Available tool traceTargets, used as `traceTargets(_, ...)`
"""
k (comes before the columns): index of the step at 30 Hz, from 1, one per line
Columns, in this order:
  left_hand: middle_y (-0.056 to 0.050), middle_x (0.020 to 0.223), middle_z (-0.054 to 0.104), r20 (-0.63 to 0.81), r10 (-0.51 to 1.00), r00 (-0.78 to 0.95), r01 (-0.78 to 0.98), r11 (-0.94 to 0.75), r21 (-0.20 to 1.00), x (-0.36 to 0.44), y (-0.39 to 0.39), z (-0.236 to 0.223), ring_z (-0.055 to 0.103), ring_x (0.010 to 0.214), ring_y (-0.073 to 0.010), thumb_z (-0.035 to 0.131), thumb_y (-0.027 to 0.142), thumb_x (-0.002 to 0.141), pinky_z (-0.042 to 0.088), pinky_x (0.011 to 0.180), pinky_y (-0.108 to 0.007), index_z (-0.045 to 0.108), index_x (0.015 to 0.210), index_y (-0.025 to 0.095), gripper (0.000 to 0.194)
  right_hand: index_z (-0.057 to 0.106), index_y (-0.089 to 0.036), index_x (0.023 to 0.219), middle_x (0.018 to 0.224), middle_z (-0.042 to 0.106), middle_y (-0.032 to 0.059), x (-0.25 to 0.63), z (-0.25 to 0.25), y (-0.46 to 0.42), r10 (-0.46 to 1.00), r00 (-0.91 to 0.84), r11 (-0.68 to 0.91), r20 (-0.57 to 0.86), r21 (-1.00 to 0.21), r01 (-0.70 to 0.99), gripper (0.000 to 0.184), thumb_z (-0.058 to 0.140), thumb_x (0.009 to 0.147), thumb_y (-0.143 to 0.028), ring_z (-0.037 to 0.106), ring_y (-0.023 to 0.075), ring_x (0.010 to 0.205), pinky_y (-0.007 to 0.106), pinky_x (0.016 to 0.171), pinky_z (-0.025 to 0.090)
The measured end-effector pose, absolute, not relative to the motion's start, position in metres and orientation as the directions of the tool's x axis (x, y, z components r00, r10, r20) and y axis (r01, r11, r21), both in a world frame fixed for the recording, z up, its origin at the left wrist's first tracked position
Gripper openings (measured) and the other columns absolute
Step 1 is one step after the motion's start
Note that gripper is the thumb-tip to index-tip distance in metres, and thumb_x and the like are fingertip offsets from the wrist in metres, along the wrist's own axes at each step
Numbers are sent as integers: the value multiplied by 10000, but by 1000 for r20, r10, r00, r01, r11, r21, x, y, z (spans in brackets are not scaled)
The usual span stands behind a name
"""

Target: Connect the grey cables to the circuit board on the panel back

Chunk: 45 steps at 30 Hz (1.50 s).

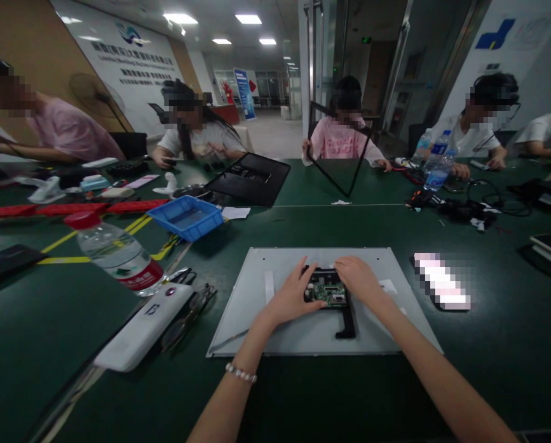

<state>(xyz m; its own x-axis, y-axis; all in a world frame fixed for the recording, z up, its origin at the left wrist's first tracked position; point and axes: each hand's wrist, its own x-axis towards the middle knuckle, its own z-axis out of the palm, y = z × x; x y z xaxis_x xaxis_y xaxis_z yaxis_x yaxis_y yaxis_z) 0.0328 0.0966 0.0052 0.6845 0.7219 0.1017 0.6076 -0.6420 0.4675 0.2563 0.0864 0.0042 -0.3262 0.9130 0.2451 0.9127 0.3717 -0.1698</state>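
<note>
Colours were kinda basic: green rectangular circuit board (329, 295), angular black plastic frame (347, 325), flat pale-grey rectangular panel (298, 338), dark green bench (349, 227).

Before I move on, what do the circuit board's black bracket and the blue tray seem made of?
Black bracket: probably matte plastic, evenly dark with little shine; painted metal possible. Blue tray: likely molded plastic, satin, uniformly colored with faint sheen.
</note>
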Motion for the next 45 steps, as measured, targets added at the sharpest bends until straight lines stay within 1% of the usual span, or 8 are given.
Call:
traceTargets(5, -88, 1561, 58, 94, 730, 677, 627, -639, 446, 32, 97, 2, 202, 1395, -327, 605, 500, 780, 245, 1123, -463, 171, 1466, 256, 848, 671, -155, 1059, 1067, 676, 118, 250, -5, 87, 925, -293, 347, 241, -222, 911, 293, 429, 900, -112, 585, 218, 1042, 338, 942, 427)
traceTargets(11, -99, 1562, 46, 93, 736, 671, 640, -638, 428, 32, 96, 2, 212, 1393, -319, 598, 515, 782, 240, 1128, -444, 200, 1458, 228, 836, 630, -136, 1140, 1148, 634, 130, 253, -10, 85, 928, -268, 354, 258, -397, 847, 301, 470, 891, -197, 553, 220, 1106, 356, 971, 426)
traceTargets(16, -86, 1565, 34, 76, 745, 663, 651, -624, 433, 33, 94, 4, 227, 1387, -320, 585, 522, 794, 257, 1120, -446, 184, 1465, 238, 831, 582, -146, 1211, 1226, 594, 132, 265, -3, 79, 930, -247, 354, 272, -487, 798, 357, 486, 883, -250, 518, 231, 1166, 398, 1024, 393)
traceTargets(22, -72, 1564, 55, 53, 750, 660, 658, -610, 442, 32, 95, 5, 218, 1384, -340, 565, 560, 798, 275, 1106, -475, 203, 1463, 256, 816, 604, -190, 1178, 1237, 589, 97, 312, 1, 52, 970, -138, 230, 199, -581, 780, 344, 485, 858, -234, 515, 227, 1175, 434, 1041, 376)
traceTargets(25, -74, 1561, 75, 45, 748, 662, 660, -610, 438, 33, 95, 4, 239, 1376, -337, 556, 563, 803, 280, 1104, -470, 243, 1451, 247, 786, 617, -186, 1154, 1205, 592, 110, 327, -6, 41, 986, -50, 146, 162, -664, 734, 343, 521, 827, -225, 558, 227, 1111, 406, 969, 445)
traceTargets(28, -84, 1559, 80, 42, 741, 670, 655, -617, 436, 33, 96, 5, 234, 1379, -334, 556, 562, 806, 270, 1112, -457, 289, 1433, 229, 758, 649, -188, 1113, 1165, 595, 114, 328, -11, 36, 993, -44, 108, 109, -704, 702, 325, 558, 804, -229, 594, 222, 1035, 372, 900, 486)
traceTargets(37, -70, 1557, 91, 44, 741, 670, 652, -616, 442, 33, 96, 6, 258, 1364, -355, 559, 591, 791, 296, 1086, -494, 337, 1405, 271, 728, 690, -189, 999, 1007, 661, 83, 324, -14, 35, 994, -84, 105, 66, -725, 681, 299, 513, 772, -105, 628, 191, 879, 331, 806, 499)
traceTargets(45, -81, 1554, 111, 56, 732, 679, 644, -630, 435, 32, 96, 7, 260, 1362, -358, 539, 605, 802, 307, 1072, -504, 315, 1417, 266, 738, 697, -188, 883, 869, 712, 58, 323, -17, 38, 998, 15, 41, 62, -801, 597, 173, 564, 774, -191, 661, 195, 794, 338, 770, 513)
